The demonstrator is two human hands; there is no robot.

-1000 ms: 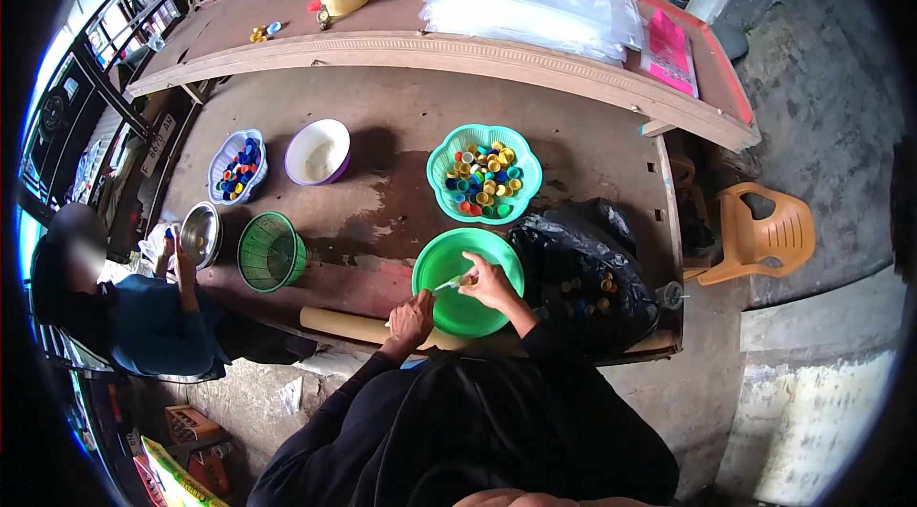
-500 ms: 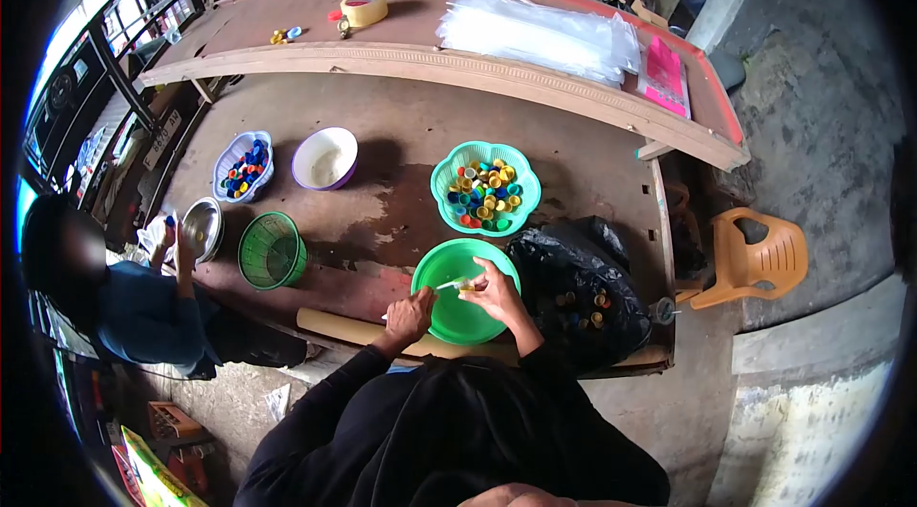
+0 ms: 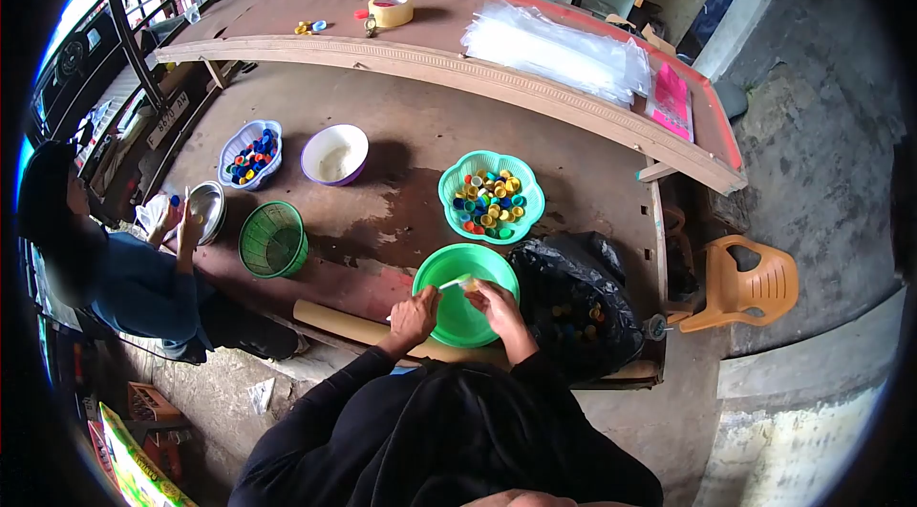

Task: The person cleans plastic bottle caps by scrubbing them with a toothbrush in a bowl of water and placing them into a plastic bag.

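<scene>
My left hand (image 3: 414, 316) is closed around a slim white tool (image 3: 453, 284), whose greenish tip points up and right; its exact kind is too small to make out. In my right hand (image 3: 498, 307) a small yellow bottle cap (image 3: 470, 285) is pinched at the tool's tip. Both hands are over a green plastic basin (image 3: 449, 264). Beyond it, a scalloped turquoise basket (image 3: 531, 190) holds bottle caps of several colours. To the right, a black plastic bag (image 3: 594, 268) lies open with more caps inside.
A green mesh basket (image 3: 250, 249), a white-and-purple bowl (image 3: 336, 137) and a pale blue basket of caps (image 3: 229, 163) stand to the left. A co-worker (image 3: 143, 287) works beside a metal bowl (image 3: 218, 211). A raised shelf (image 3: 430, 63) crosses the back; an orange chair (image 3: 764, 276) stands right.
The view has shifted slightly. My right hand has turned, its fingers now curled lower around the cap. My left hand keeps its grip on the white tool.
</scene>
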